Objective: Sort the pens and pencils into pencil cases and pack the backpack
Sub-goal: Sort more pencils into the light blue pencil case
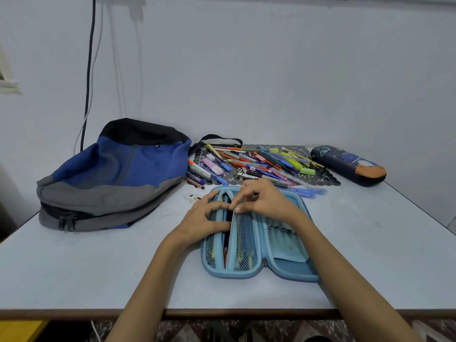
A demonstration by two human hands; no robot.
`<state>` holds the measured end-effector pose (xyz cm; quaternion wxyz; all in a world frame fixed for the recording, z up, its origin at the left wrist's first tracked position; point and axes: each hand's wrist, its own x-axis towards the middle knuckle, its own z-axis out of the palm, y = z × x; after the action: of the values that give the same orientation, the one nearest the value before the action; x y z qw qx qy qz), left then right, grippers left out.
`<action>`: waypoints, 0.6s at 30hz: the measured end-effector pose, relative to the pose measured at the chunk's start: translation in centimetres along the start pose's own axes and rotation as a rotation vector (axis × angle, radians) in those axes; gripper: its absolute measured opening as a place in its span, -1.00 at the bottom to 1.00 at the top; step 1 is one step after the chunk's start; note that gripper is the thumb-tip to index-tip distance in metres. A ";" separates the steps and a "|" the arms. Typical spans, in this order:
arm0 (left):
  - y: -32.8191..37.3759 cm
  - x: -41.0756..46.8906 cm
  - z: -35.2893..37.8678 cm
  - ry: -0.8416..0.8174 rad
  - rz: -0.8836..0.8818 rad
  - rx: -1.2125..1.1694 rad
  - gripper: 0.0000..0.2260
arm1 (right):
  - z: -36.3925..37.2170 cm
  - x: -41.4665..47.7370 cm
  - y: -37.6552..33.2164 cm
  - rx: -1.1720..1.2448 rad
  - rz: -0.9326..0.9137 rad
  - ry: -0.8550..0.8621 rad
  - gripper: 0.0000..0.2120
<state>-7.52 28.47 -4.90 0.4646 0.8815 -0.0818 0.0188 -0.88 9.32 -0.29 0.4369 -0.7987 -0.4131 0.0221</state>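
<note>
We see the light blue pencil case [283, 262] lying unzipped and spread flat near the middle of the tabletop [98, 267], toward its near edge. The left hand [207, 218] rests on the case's left half, fingers spread and loosely bent, pressing the mesh without clasping anything. The right hand [266, 203] pinches the upper edge of the mesh divider [244, 238] between thumb and forefinger. A few pencils [225, 250] lie in the slot beside the divider. Loose pens and pencils [259, 164] are heaped on a dark lace mat [323, 177] at the far edge. The backpack [118, 174] lies toward the left edge and the dark pencil case [350, 164] at the far right corner.
</note>
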 end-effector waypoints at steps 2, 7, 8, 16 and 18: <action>0.5 -0.2 0.1 0.026 -0.009 0.109 -0.57 | 0.0 -0.1 0.0 0.012 0.000 0.007 -0.84; 1.3 -0.6 0.3 0.047 -0.010 0.238 -0.38 | 0.0 -0.1 0.0 0.027 0.006 0.005 -0.83; 1.2 -0.6 0.2 0.041 -0.009 0.234 -0.40 | 0.0 -0.1 0.0 0.030 0.005 0.003 -0.83; 0.6 -0.8 -0.3 -0.011 0.021 -0.040 -0.51 | -0.1 -0.2 0.1 0.052 -0.004 -0.015 -0.85; 0.6 -0.6 0.1 0.037 -0.001 0.010 -0.54 | -0.1 -0.2 0.1 0.052 0.003 -0.017 -0.85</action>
<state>-8.20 28.17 -4.54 0.4617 0.8834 -0.0725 0.0354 -0.92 9.05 -0.35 0.4540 -0.7876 -0.4147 0.0403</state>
